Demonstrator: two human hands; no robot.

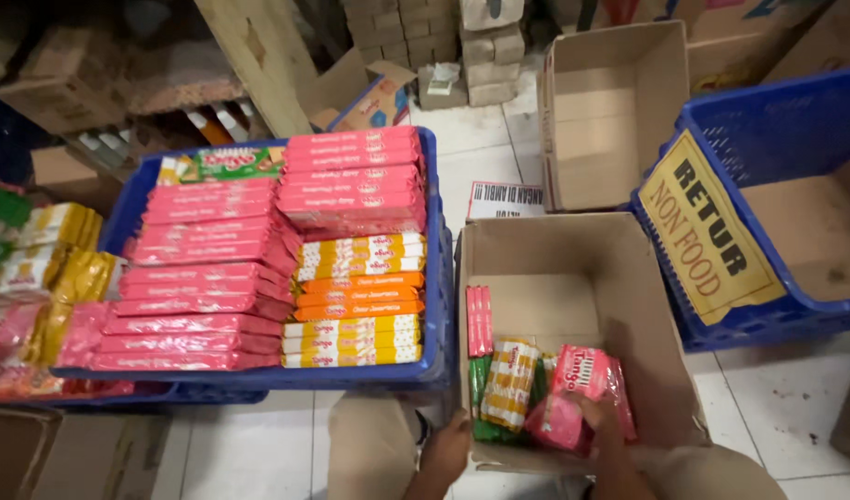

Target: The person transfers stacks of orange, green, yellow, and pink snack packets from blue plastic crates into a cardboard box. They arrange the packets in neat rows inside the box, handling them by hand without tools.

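right hand (603, 428) gripped a red-pink wafer pack (584, 393) inside the open cardboard box (573, 255) among yellow and green packs, left hand (446, 447) clasped the box's near wall to steady it, beside the blue crate (441, 306) of stacked wafers.

Shiny pink snack pack (587, 384), tilted, lower right of the frame, inside an open brown cardboard box (573, 264), box upright on the floor, flaps open
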